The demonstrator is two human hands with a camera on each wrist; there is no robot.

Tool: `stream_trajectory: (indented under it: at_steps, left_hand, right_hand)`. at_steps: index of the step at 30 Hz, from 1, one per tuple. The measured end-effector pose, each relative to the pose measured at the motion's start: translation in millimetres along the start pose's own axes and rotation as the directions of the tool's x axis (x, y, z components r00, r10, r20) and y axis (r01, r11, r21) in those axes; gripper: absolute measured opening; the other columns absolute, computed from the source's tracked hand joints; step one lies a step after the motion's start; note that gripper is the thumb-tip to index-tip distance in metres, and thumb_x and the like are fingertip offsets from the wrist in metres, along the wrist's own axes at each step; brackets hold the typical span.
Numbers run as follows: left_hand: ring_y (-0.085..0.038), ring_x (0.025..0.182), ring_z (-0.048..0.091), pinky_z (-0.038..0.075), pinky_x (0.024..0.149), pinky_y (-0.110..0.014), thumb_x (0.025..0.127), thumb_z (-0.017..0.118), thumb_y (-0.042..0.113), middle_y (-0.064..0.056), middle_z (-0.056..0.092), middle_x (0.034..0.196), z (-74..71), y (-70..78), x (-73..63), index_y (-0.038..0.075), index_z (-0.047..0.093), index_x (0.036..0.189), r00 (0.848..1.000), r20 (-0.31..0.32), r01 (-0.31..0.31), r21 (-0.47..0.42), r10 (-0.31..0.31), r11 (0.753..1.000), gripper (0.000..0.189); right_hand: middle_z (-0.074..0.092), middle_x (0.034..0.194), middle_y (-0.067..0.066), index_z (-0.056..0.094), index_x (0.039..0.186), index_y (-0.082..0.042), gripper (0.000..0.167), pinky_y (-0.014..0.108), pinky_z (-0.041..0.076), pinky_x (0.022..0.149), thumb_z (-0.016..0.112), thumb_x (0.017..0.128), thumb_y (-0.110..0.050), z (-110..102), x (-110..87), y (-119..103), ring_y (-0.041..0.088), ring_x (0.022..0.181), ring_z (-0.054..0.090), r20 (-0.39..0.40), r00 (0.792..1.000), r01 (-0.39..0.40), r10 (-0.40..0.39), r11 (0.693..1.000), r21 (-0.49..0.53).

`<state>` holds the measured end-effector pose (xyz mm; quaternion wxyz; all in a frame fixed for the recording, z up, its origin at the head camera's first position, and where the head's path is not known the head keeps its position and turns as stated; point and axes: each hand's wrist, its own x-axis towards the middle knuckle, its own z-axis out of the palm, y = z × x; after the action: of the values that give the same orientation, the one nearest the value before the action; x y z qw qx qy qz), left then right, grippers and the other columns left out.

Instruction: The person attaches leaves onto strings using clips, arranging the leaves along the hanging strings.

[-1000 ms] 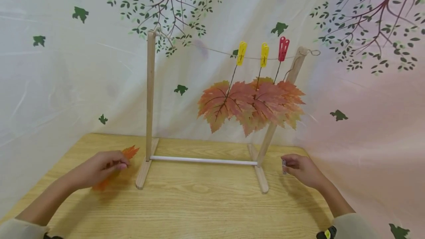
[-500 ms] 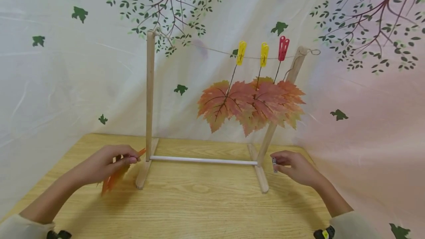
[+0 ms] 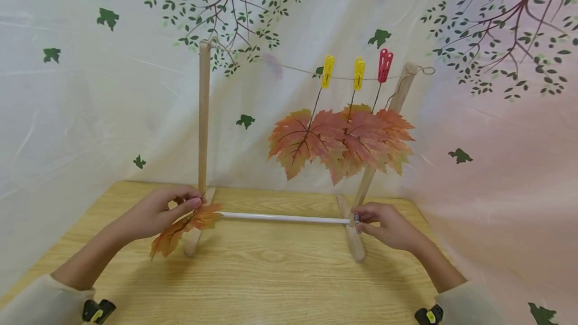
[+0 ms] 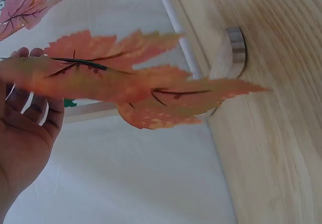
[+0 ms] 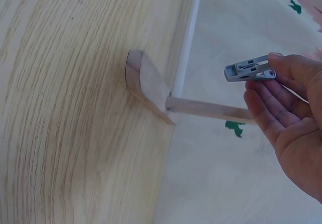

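Note:
An orange artificial maple leaf (image 3: 187,225) hangs from my left hand (image 3: 158,210), which pinches it by the stem in front of the rack's left post. In the left wrist view the leaf (image 4: 146,85) spreads across and covers the fingertips. My right hand (image 3: 389,225) pinches a grey clothespin (image 3: 357,223) between thumb and fingers, by the foot of the right post. The right wrist view shows the clothespin (image 5: 249,69) pointing away from the palm. Above, several orange-red leaves (image 3: 307,139) hang from a string (image 3: 289,67), held by two yellow clothespins (image 3: 327,72) and a red clothespin (image 3: 385,65).
The wooden rack has a left post (image 3: 204,114), a right post (image 3: 404,89) and a white crossbar (image 3: 284,218). It stands on a wood-grain table (image 3: 280,280). Behind hangs a pale cloth (image 3: 113,104) printed with branches and green leaves.
My left hand has moved right and slightly up with the maple leaf, which now hangs facing the camera. My right hand has moved left with the clothespin, up to the right post.

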<state>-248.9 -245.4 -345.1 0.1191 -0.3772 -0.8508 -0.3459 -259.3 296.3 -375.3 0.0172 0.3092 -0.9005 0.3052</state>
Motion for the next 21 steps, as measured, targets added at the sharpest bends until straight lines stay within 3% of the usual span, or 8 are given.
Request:
stream_trajectory:
  at_steps: [6,16,21]
  left_hand:
    - [-0.009,0.088,0.066,0.054,0.073,-0.03,0.105,0.058,0.012,0.01,0.072,0.097,5.2,0.9,11.1,0.024,0.072,0.108,0.999,0.006,0.044,-0.032,-0.044,0.998,0.018]
    - [-0.013,0.084,0.067,0.054,0.073,-0.03,0.107,0.057,0.017,0.004,0.071,0.095,15.7,-1.1,31.8,0.016,0.071,0.11,0.994,0.0,0.107,-0.125,-0.108,0.986,0.015]
    - [-0.018,0.086,0.065,0.055,0.076,-0.028,0.107,0.056,0.016,-0.001,0.07,0.096,21.1,-1.6,41.3,0.011,0.071,0.111,0.993,-0.005,0.117,-0.196,-0.12,0.974,0.016]
  right_hand:
    - [0.071,0.112,0.005,0.066,0.129,0.002,0.033,0.037,0.058,0.089,0.07,0.098,-0.01,7.4,9.0,-11.9,0.02,0.101,0.07,0.039,0.999,0.015,-0.016,0.999,0.032]
    - [0.07,0.113,0.001,0.064,0.131,-0.002,0.034,0.041,0.056,0.092,0.069,0.1,-0.013,11.2,30.9,-40.9,0.017,0.103,0.07,0.066,0.993,0.098,-0.1,0.994,0.037]
    - [0.069,0.117,0.005,0.064,0.133,-0.001,0.036,0.041,0.056,0.092,0.069,0.099,-0.012,12.9,41.2,-54.2,0.02,0.104,0.07,0.066,0.99,0.124,-0.127,0.991,0.056]
